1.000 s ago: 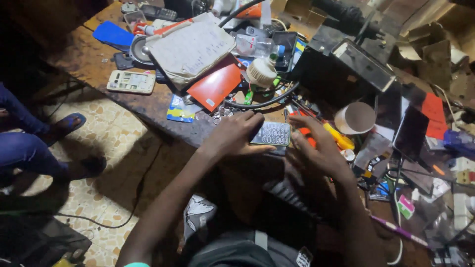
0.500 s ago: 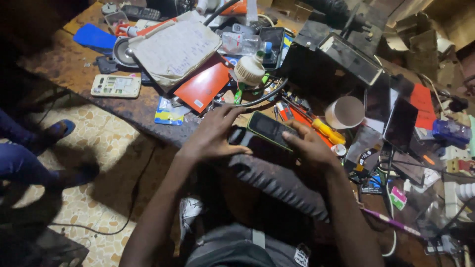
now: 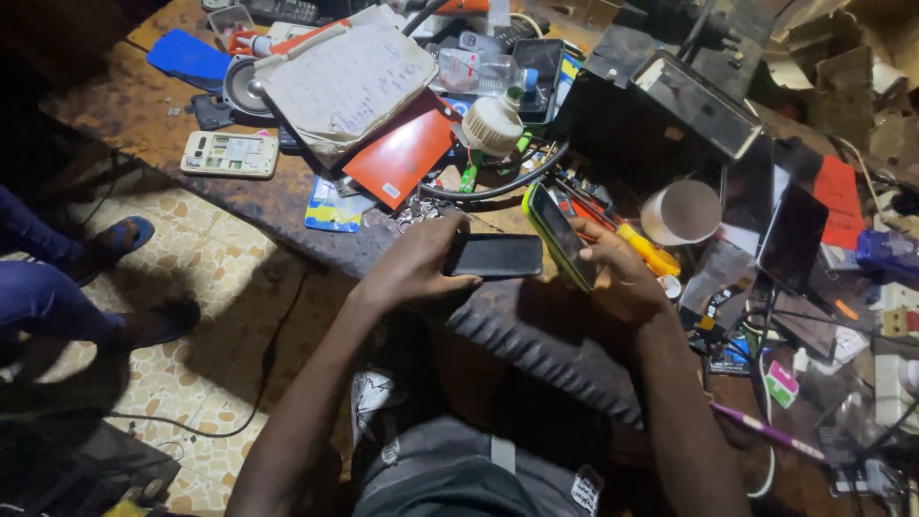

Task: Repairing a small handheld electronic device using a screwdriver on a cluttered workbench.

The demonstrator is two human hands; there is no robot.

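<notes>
My left hand [image 3: 414, 264] grips one end of a flat black phone part [image 3: 498, 256], held level just above the near edge of the workbench. My right hand [image 3: 617, 272] holds a phone with a yellow-green frame [image 3: 558, 236], tilted on edge with its dark screen facing left. The two pieces sit side by side and almost touch. A yellow-handled screwdriver [image 3: 647, 249] lies on the bench just behind my right hand.
The wooden workbench [image 3: 144, 105] is crowded: a notebook [image 3: 347, 84], an orange box [image 3: 400, 158], a white phone back [image 3: 230, 153], a speaker [image 3: 247, 88], a cardboard roll [image 3: 682, 213], dark tablets [image 3: 791, 237], cables. Another person's legs [image 3: 57, 278] stand at left on the tiled floor.
The phone was one piece held in both hands; now it is apart, the black part in my left hand and the yellow-green framed part tipped up in my right.
</notes>
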